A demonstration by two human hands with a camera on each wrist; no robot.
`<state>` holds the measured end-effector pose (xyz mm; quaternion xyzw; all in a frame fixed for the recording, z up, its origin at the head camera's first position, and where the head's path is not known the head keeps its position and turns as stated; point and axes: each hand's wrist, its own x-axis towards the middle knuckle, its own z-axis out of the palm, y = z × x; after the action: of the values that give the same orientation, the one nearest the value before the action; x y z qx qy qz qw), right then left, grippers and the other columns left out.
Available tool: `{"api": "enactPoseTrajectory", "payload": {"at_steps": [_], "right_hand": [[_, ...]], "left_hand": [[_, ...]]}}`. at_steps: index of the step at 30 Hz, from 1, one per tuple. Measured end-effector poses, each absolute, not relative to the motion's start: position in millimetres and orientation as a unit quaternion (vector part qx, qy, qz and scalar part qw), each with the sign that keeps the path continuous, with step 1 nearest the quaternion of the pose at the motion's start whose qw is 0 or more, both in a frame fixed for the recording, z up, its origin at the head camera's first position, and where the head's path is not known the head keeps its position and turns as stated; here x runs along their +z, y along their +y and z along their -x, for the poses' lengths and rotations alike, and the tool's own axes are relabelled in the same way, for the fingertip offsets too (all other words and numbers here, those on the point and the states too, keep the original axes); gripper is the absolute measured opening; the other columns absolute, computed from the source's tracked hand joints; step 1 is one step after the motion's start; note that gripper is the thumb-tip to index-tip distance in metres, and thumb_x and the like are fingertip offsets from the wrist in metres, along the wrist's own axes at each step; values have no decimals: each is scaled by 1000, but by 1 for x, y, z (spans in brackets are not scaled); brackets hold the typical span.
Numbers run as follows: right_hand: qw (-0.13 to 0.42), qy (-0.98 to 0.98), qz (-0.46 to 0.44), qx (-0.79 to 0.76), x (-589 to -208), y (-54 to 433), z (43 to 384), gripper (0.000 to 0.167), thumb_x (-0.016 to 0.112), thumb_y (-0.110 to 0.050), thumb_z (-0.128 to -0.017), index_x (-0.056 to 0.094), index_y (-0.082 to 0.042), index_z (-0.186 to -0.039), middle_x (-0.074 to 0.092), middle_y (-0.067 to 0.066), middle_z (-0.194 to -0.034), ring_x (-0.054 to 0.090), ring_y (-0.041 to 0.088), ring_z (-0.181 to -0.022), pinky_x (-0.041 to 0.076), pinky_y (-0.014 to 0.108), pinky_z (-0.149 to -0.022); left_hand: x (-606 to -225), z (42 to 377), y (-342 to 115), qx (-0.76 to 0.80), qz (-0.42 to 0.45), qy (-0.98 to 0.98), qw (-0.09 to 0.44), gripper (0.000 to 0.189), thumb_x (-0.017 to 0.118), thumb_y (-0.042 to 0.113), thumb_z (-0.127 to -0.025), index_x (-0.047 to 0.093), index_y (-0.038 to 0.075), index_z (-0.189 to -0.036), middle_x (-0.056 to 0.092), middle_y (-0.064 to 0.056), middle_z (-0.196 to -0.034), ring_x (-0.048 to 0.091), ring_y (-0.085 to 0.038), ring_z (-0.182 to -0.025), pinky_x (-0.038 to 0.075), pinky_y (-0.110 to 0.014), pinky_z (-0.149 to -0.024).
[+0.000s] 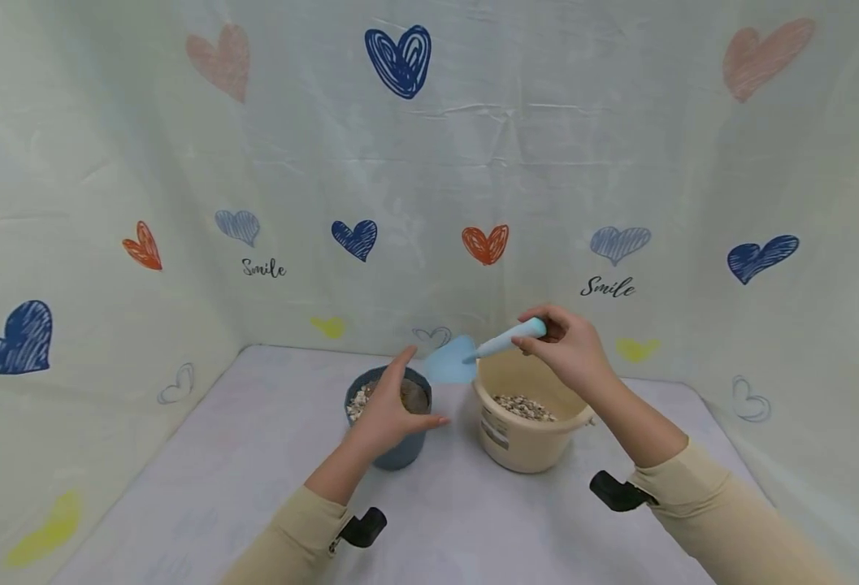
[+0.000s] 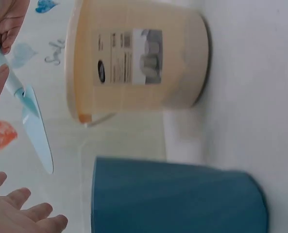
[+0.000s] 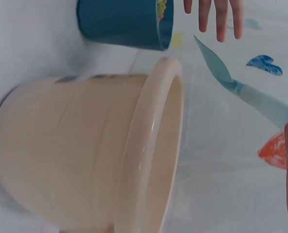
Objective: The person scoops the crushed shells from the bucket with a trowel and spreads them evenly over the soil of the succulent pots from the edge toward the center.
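My right hand [image 1: 575, 351] grips the handle of a light blue trowel [image 1: 449, 362] between thumb and fingers. The trowel is held in the air, its blade pointing left between a beige bucket [image 1: 520, 445] and a dark blue pot [image 1: 400, 455]. Spread over the pot's near side is my left hand [image 1: 382, 416], fingers and thumb apart, holding nothing. Behind it, pale pebbles and brown soil [image 1: 414, 396] show in the pot. Small mixed pebbles [image 1: 524, 408] lie inside the bucket. In the left wrist view, the trowel blade [image 2: 37, 136] hangs above the level of both rims.
The pot and bucket stand side by side on a white-covered table [image 1: 253, 455]. A pale curtain [image 1: 429, 146] printed with hearts and "Smile" rises behind and along the sides. The bucket's label [image 2: 129, 57] faces the left wrist camera.
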<state>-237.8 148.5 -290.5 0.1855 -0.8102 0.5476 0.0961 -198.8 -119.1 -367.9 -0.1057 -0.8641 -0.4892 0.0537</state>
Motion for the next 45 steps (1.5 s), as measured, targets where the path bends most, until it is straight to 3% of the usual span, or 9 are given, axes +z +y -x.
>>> {"api": "enactPoseTrajectory", "payload": {"at_steps": [14, 25, 32, 45], "right_hand": [[160, -847, -129, 490, -292, 211, 218, 30, 72, -7, -89, 61, 5, -114, 61, 17, -101, 67, 8, -78, 56, 21, -71], [122, -898, -91, 413, -331, 224, 228, 29, 74, -7, -86, 63, 5, -111, 65, 16, -96, 64, 22, -78, 54, 22, -65], [100, -913, -81, 388, -347, 222, 238, 27, 76, -5, -84, 64, 4, -107, 65, 15, -96, 59, 24, -82, 54, 26, -65], [62, -916, -126, 376, -353, 216, 243, 20, 77, -2, -81, 66, 1, -98, 64, 8, -86, 56, 20, -76, 52, 27, -61]], "left_hand": [[-376, 224, -67, -481, 139, -866, -14, 105, 87, 32, -73, 24, 7, -154, 27, -17, -156, 26, -38, -142, 29, -57, -109], [-383, 248, -49, -483, 135, -864, -39, 103, 89, 29, -71, 30, 8, -153, 32, -16, -154, 28, -36, -141, 26, -56, -111], [-380, 251, -46, -491, 143, -858, -50, 102, 90, 25, -71, 31, 9, -153, 33, -16, -153, 28, -37, -141, 25, -56, -112], [-383, 252, -46, -485, 132, -863, -50, 104, 90, 26, -70, 31, 11, -154, 32, -15, -154, 27, -36, -142, 25, -56, -111]]}}
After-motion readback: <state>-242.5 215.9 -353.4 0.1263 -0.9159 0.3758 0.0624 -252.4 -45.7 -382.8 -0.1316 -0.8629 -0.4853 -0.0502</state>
